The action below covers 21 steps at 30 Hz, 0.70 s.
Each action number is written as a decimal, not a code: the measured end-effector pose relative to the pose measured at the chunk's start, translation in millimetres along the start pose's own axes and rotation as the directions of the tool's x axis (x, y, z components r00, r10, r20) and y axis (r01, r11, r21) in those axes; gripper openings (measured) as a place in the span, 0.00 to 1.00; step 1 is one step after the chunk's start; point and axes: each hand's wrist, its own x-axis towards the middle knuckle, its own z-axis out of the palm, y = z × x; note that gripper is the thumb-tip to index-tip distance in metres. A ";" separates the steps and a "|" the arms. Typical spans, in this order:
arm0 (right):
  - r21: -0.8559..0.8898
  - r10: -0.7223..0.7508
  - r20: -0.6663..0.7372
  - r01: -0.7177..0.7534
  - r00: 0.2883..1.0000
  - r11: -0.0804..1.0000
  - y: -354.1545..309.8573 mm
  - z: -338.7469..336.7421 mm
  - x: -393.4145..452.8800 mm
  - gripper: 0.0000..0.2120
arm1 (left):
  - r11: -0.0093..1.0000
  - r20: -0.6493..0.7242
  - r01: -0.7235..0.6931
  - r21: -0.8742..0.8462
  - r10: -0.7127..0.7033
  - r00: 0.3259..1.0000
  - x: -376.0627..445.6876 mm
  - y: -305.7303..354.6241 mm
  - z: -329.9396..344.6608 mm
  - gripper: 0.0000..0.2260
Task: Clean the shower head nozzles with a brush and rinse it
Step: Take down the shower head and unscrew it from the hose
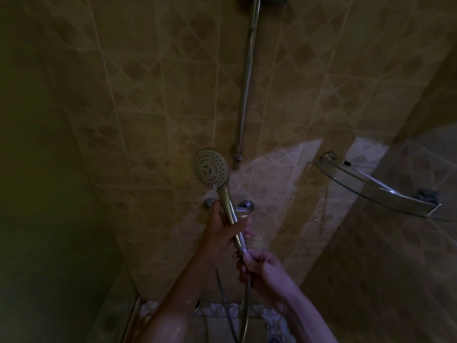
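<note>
The round shower head (210,169) faces me with its nozzle plate showing, held up in front of the tiled wall. My left hand (222,231) grips its chrome handle around the middle. Just below, my right hand (262,271) grips the bottom end of the handle where the hose (244,315) joins it. The hose hangs down between my forearms toward the floor. No brush is in view.
A chrome slide rail (248,78) runs up the wall above the shower head. The mixer tap (243,210) sits on the wall behind my left hand. A glass corner shelf (376,189) juts out at the right. A floor drain (275,339) lies below.
</note>
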 end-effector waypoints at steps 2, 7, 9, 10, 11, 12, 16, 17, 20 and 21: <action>-0.027 0.000 -0.042 -0.001 0.999 1.000 1.5 -0.9 -0.2 0.12 | 0.999 -0.034 -0.049 0.007 0.049 0.998 -1.8 0.3 4.0 0.24; -0.068 0.022 -0.074 -0.027 0.997 0.997 0.4 -6.3 0.8 0.13 | 0.997 0.040 -0.018 -0.081 0.021 0.999 -5.6 0.2 16.9 0.21; -0.032 0.039 -0.057 -0.041 0.998 0.999 -1.2 -6.7 0.0 0.14 | 0.996 0.133 0.012 -0.094 0.001 0.991 -6.4 3.6 16.5 0.17; -0.009 0.047 -0.045 -0.047 0.998 0.999 -1.7 -6.6 -0.5 0.13 | 0.990 0.184 0.040 -0.135 -0.015 0.983 -6.0 6.0 13.7 0.18; 0.016 0.053 -0.031 -0.052 0.998 0.999 -1.9 -6.8 -1.3 0.12 | 0.975 0.243 0.089 -0.201 -0.039 0.969 -4.8 7.9 9.5 0.21; 0.037 0.058 -0.015 -0.057 0.998 0.998 -2.1 -6.4 -2.0 0.11 | 0.957 0.315 0.134 -0.259 -0.047 0.948 -3.7 9.4 3.6 0.25; 0.067 0.052 0.031 -0.054 0.998 0.996 -5.4 -3.0 -2.9 0.12 | 0.962 0.407 0.120 -0.245 -0.010 0.913 -0.5 8.0 -7.9 0.34; 0.060 0.041 0.021 -0.043 0.999 0.997 -6.7 -2.9 -2.3 0.11 | 0.976 0.329 0.093 -0.196 -0.024 0.944 0.0 7.4 -6.9 0.34; 0.002 0.018 -0.004 -0.018 1.000 1.000 -7.8 -3.3 -0.2 0.11 | 0.999 0.052 0.011 -0.041 -0.009 0.999 0.2 4.9 -0.9 0.26; -0.009 0.019 0.000 -0.019 1.000 1.000 -6.9 -2.5 0.4 0.11 | 1.000 0.001 -0.007 0.008 0.007 1.000 0.2 3.5 1.9 0.24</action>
